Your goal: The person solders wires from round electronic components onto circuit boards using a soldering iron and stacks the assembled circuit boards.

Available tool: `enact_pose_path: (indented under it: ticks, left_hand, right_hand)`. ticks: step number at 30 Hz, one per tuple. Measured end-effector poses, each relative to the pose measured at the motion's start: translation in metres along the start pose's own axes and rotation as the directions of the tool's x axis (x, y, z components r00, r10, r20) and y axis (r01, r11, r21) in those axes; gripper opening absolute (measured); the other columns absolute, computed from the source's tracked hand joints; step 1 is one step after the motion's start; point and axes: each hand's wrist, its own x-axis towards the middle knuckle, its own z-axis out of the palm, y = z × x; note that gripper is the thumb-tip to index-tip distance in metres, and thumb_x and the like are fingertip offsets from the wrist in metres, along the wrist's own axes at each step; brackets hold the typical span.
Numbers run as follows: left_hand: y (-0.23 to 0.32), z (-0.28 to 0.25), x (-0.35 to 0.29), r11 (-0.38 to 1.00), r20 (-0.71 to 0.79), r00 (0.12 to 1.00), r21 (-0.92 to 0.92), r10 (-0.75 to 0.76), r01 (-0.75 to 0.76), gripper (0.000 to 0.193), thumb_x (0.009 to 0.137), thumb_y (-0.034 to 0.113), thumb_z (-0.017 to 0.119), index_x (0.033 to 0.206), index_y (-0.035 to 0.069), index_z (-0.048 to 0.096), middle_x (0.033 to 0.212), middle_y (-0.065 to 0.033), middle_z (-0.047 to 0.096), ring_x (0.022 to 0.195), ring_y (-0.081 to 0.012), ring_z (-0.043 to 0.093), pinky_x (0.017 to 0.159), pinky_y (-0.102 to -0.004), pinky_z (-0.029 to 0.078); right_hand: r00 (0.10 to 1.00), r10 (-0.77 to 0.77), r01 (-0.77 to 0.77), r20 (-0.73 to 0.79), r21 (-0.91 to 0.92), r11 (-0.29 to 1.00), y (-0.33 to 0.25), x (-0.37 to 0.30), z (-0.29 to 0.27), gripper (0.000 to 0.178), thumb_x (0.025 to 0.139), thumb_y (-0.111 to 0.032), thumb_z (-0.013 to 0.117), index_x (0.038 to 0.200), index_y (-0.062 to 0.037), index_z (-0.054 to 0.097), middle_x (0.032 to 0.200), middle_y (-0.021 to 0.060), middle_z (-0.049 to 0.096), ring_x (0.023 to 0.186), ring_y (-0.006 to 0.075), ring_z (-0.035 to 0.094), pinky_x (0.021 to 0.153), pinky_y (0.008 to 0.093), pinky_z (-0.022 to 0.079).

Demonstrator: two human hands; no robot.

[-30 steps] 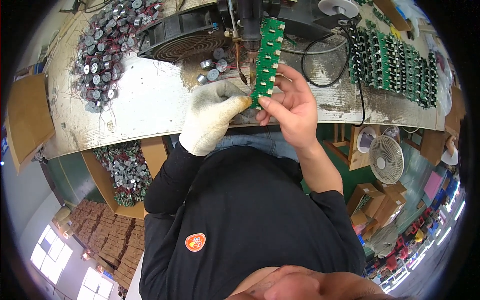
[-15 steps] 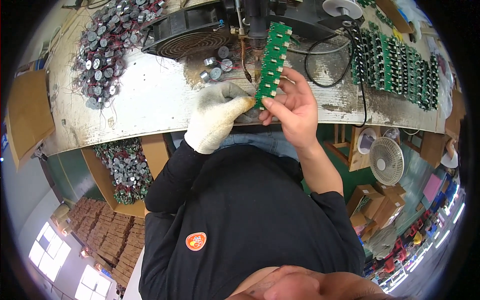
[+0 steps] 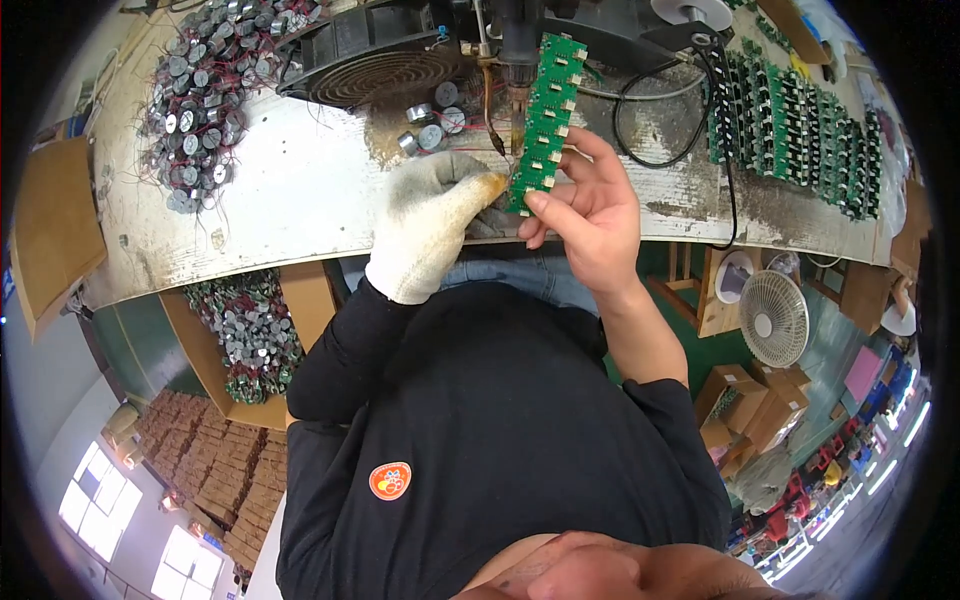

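My right hand [image 3: 595, 215], bare, grips the lower end of a long green circuit board [image 3: 548, 120] between thumb and fingers. The board stands nearly lengthwise away from me, with small white connectors along its right edge. My left hand [image 3: 430, 215] wears a white work glove with a stained fingertip. Its thumb and forefinger are pinched together at the board's lower left edge; whatever lies between them is hidden. Just beyond those fingertips, the dark tip of a soldering iron [image 3: 496, 140] points down beside the board.
Several round metal motors [image 3: 430, 137] with red wires lie beside a black fan [image 3: 385, 80]. A larger motor heap [image 3: 195, 120] covers the left tabletop. Rows of green boards [image 3: 790, 130] stand at right, near a looping black cable [image 3: 655, 172]. A solder spool [image 3: 692, 14] is at the back.
My gloved left hand has shifted slightly away from me, its pinched fingertips closer to the iron's tip. The board in my right hand has risen a little the same way.
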Motion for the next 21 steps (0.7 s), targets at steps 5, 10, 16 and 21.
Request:
enact_pose_path:
  ticks: [5, 10, 16, 21]
  left_hand:
    - [0.0002, 0.0018, -0.0023, 0.999, -0.012, 1.000, -0.045, -0.001, 0.000, 0.017, 0.088, 0.013, 0.061, 0.088, -0.004, 0.064, 0.081, -0.0058, 0.066, 0.071, -0.0087, 0.059, 0.063, -0.0232, 0.048]
    - [-0.0053, -0.0016, -0.0017, 1.000, -0.004, 1.000, -0.013, 0.029, -0.029, 0.018, 0.089, 0.014, 0.061, 0.090, -0.004, 0.065, 0.082, -0.0057, 0.066, 0.073, -0.0090, 0.060, 0.066, -0.0234, 0.048]
    - [-0.0056, -0.0023, -0.0013, 1.000, 0.013, 1.000, -0.029, 0.000, 0.000, 0.018, 0.089, 0.014, 0.060, 0.091, -0.003, 0.065, 0.082, -0.0057, 0.066, 0.074, -0.0093, 0.060, 0.067, -0.0237, 0.049]
    - [-0.0012, 0.0005, -0.0025, 0.996, 0.016, 1.000, -0.091, 0.006, -0.005, 0.018, 0.090, 0.014, 0.060, 0.093, -0.003, 0.064, 0.083, -0.0064, 0.066, 0.075, -0.0098, 0.061, 0.068, -0.0238, 0.050]
  right_hand:
    - [1.000, -0.001, 0.001, -0.006, 0.001, 1.000, 0.0012, 0.0001, -0.0006, 0.056, 0.081, 0.012, 0.058, 0.132, 0.0016, 0.035, 0.116, 0.0204, 0.056, 0.064, 0.0186, 0.065, 0.048, 0.0243, 0.053]
    - [1.000, -0.004, 0.005, -0.019, 0.019, 1.000, 0.0027, -0.0003, -0.0004, 0.057, 0.081, 0.012, 0.058, 0.132, 0.0010, 0.036, 0.114, 0.0201, 0.057, 0.064, 0.0187, 0.065, 0.048, 0.0244, 0.053]
    - [1.000, 0.002, -0.001, -0.016, 0.023, 1.000, 0.0050, 0.0006, -0.0024, 0.056, 0.081, 0.011, 0.058, 0.132, 0.0007, 0.036, 0.113, 0.0199, 0.057, 0.063, 0.0188, 0.065, 0.048, 0.0245, 0.053]
    - [1.000, -0.002, 0.002, -0.021, 0.016, 1.000, 0.0047, 0.0005, -0.0009, 0.056, 0.081, 0.011, 0.059, 0.131, 0.0010, 0.037, 0.113, 0.0199, 0.058, 0.063, 0.0189, 0.065, 0.048, 0.0245, 0.053]
